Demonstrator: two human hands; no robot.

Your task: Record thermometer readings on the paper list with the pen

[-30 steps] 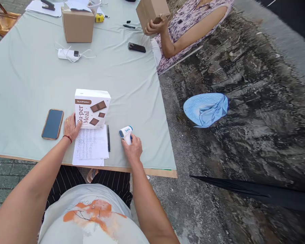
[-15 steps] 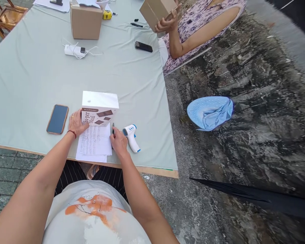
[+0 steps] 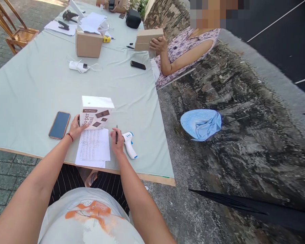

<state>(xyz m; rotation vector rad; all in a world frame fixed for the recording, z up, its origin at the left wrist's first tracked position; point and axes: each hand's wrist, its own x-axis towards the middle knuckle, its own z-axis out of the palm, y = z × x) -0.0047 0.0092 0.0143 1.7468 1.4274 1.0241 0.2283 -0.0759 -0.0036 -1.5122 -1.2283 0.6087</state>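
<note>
R hand (image 3: 118, 142) curled rnd pen (image 3: 116, 136)

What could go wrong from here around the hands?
The right hand, holding the pen, is close beside the thermometer and might knock it. The left hand holds the box by one side, so it may tip. The papers lie right by the table edge and could slide off.

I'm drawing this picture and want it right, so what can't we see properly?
Head view: writing on the papers, too small to read.
Head view: whether the pen in the right hand has a cap, too small to tell.
Head view: back of the white box, hidden by its front.
Head view: person at the table's far end, cut off by the top edge.
</note>
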